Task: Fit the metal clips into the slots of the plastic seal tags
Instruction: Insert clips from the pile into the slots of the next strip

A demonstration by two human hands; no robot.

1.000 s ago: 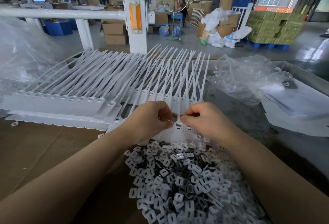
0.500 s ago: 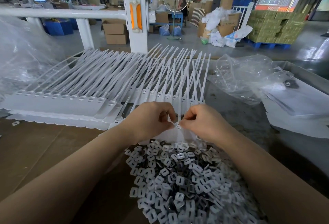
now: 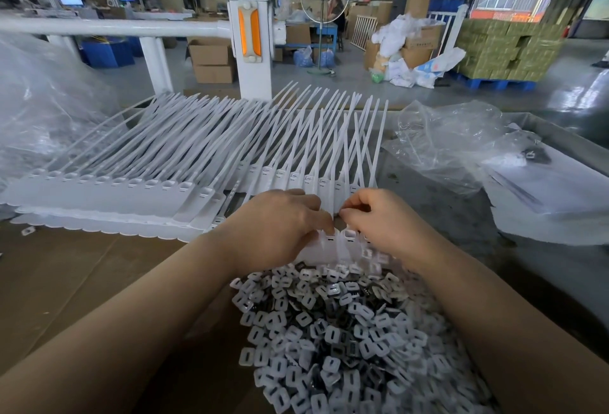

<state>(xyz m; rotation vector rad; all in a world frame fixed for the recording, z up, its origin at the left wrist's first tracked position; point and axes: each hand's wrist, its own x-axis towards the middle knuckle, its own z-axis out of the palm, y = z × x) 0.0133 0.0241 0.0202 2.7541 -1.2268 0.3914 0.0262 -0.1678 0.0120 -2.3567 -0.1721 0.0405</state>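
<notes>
At the far left, a clear plastic bag (image 3: 43,110) lies crumpled beside the work surface. Next to it, a joined strip of white seal tags (image 3: 108,194) rests flat on the brown cardboard sheet (image 3: 66,282), with the long tails fanned toward the white post (image 3: 252,38). At centre, the left hand (image 3: 276,232) is positioned with fingers curled downward onto the head of a second tag strip (image 3: 333,249); whether it pinches a clip cannot be determined, as the fingertips are hidden. The right hand (image 3: 385,222) sits just beside the left, fingertips nearly touching it, with thumb and forefinger pinched together over the same strip; the item between them is too small to identify. Directly below both hands, a heap of metal clips (image 3: 346,341) with white plastic frames covers the near surface between the forearms. To the right, a second crumpled plastic bag (image 3: 454,146) lies on the grey table (image 3: 461,232), near a flat white packet (image 3: 553,202).
</notes>
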